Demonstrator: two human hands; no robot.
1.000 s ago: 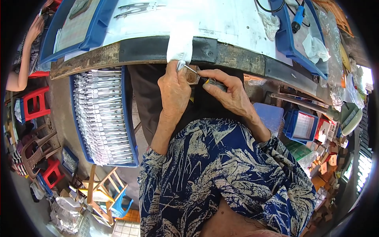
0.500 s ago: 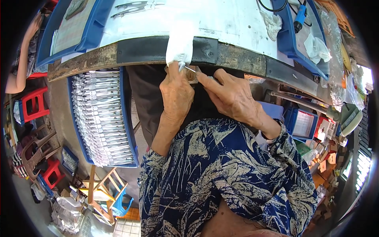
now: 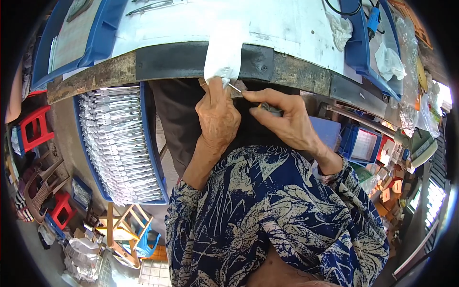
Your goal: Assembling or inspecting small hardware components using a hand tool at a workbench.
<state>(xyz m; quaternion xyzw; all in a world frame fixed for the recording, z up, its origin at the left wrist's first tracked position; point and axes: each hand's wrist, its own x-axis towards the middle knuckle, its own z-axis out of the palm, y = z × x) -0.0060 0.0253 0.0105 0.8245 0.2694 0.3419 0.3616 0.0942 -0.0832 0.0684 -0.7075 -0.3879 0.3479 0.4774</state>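
Observation:
My left hand is at the bench's front edge, its fingers closed at the lower end of a bright white cloth or sleeve that hangs over the edge. What those fingertips pinch is hidden. A thin metal rod sticks out beside them, slanting down to the right. My right hand is just right of it, the index fingertip at the rod's outer end. Thumb and index are apart, while the other fingers curl round a small dark object, mostly hidden. A wooden block shows partly behind my left fingers.
A blue crate of metal plier-like tools stands low at left. Blue trays sit on the bench's two sides, the right one with a blue-handled tool. Red stools are farther left. Another person's arm shows at the left rim.
My right hand has opened between thumb and index, uncovering the small dark object. More of the rod shows. My left hand stays at the cloth. The view has shifted slightly.

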